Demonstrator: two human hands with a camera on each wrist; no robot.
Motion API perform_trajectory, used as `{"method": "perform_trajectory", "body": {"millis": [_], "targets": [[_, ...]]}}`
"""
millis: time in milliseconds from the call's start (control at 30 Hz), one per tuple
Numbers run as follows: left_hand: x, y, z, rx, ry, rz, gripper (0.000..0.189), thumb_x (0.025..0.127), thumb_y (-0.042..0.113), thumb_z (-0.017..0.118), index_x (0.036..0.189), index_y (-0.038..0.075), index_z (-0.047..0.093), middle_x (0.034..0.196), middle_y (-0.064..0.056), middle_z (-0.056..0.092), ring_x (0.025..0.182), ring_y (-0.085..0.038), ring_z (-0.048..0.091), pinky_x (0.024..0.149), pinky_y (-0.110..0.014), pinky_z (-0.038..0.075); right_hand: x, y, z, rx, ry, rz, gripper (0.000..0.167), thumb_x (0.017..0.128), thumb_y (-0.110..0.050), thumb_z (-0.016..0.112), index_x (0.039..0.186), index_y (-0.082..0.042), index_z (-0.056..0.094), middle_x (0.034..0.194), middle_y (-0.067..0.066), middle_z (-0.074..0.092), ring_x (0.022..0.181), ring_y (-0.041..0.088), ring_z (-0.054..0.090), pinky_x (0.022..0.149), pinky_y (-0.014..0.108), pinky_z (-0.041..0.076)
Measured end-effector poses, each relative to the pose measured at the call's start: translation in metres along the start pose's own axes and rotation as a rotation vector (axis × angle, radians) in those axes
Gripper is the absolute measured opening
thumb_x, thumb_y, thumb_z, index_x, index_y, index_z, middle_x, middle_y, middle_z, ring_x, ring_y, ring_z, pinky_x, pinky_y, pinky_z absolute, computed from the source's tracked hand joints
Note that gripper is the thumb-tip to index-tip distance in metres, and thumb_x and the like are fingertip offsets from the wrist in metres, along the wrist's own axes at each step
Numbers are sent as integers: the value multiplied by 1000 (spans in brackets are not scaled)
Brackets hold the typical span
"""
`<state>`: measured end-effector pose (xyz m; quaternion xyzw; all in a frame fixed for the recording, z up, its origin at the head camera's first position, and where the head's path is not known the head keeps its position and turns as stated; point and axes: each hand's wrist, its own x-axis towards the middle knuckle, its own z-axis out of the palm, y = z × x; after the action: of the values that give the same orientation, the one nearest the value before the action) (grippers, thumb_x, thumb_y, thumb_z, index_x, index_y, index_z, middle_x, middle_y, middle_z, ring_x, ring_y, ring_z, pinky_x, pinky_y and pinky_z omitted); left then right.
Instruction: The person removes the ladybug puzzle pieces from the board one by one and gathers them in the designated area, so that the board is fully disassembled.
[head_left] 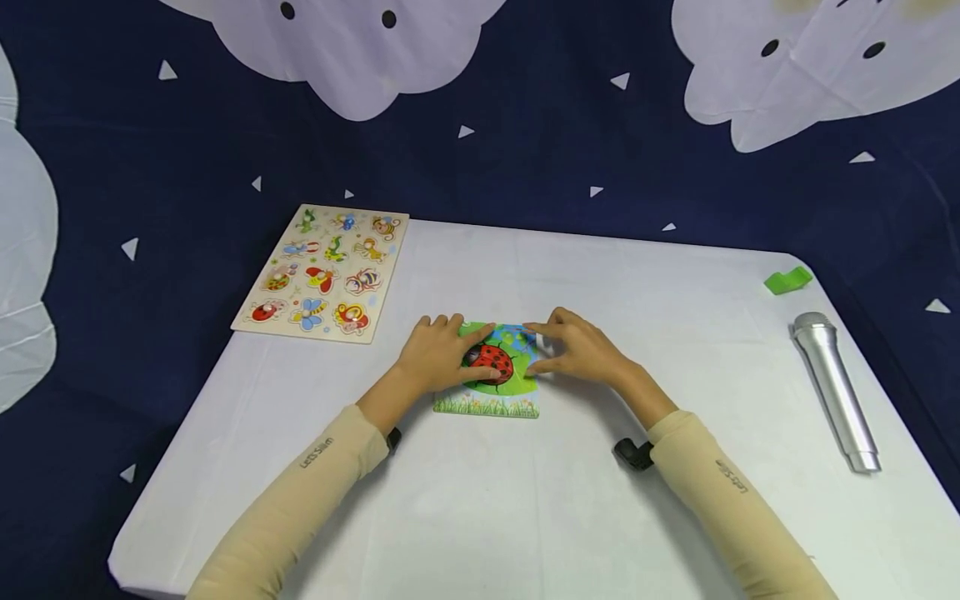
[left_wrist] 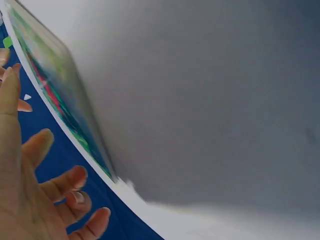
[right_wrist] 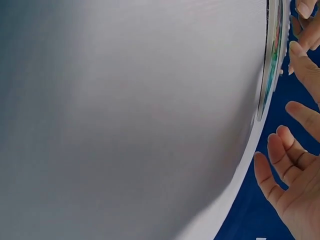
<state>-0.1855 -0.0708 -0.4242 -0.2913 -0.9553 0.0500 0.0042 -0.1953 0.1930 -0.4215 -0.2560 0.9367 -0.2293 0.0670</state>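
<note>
A small square board (head_left: 486,407) with a red ladybug picture on green leaves and grass lies flat near the table's middle. My left hand (head_left: 433,357) is over its left side, thumb and index finger extended across the picture. At the right edge, my right hand (head_left: 583,348) has its thumb and index finger reaching to the board, spread apart. Loosely spread fingers of the left hand (left_wrist: 35,195) show beside the board (left_wrist: 62,85) in the left wrist view. The right wrist view shows the right hand (right_wrist: 295,185) with relaxed fingers near the board's thin edge (right_wrist: 271,65).
A wooden insect puzzle board (head_left: 330,271) lies at the table's back left. On the right are a silver microphone (head_left: 836,392) and a small green piece (head_left: 788,281). Behind the white table (head_left: 465,508) hangs a dark blue cloth (head_left: 525,167) with clouds and triangles.
</note>
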Motion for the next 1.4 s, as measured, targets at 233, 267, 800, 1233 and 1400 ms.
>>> {"method": "perform_trajectory", "body": {"millis": [233, 267, 800, 1233, 1400], "targets": [[6, 12, -6, 38, -62, -39, 85, 87, 83, 36, 155, 33, 34, 121, -14, 60, 103, -31, 63, 87, -45, 48, 4, -1, 2, -29, -22, 20, 76, 74, -48, 85, 136, -12, 62, 96, 6, 52, 82, 17, 45, 68, 31, 40], [6, 14, -6, 37, -71, -45, 85, 87, 83, 35, 155, 33, 34, 122, -14, 60, 102, -30, 64, 87, -44, 48, 5, -2, 2, -33, -27, 25, 76, 74, -48, 85, 136, -12, 62, 96, 6, 52, 81, 17, 45, 67, 31, 40], [13, 21, 2, -14, -197, -96, 87, 87, 84, 32, 158, 34, 23, 141, -18, 51, 108, -31, 60, 89, -45, 49, 8, -5, 4, -94, -71, 39, 80, 74, -51, 83, 136, -6, 60, 97, 7, 53, 79, 16, 45, 65, 29, 41], [12, 24, 1, -85, -222, -139, 85, 87, 84, 34, 157, 37, 23, 147, -21, 45, 96, -31, 65, 75, -39, 52, 10, -12, 7, -29, -61, 49, 72, 82, -41, 80, 135, 3, 58, 94, 6, 53, 78, 16, 47, 66, 30, 42], [12, 26, -1, -91, -235, -157, 85, 87, 83, 34, 157, 38, 23, 150, -21, 42, 93, -30, 66, 71, -38, 52, 13, -12, 9, -12, -44, 64, 67, 83, -34, 81, 133, 5, 59, 92, 7, 52, 76, 16, 46, 65, 30, 40]]}}
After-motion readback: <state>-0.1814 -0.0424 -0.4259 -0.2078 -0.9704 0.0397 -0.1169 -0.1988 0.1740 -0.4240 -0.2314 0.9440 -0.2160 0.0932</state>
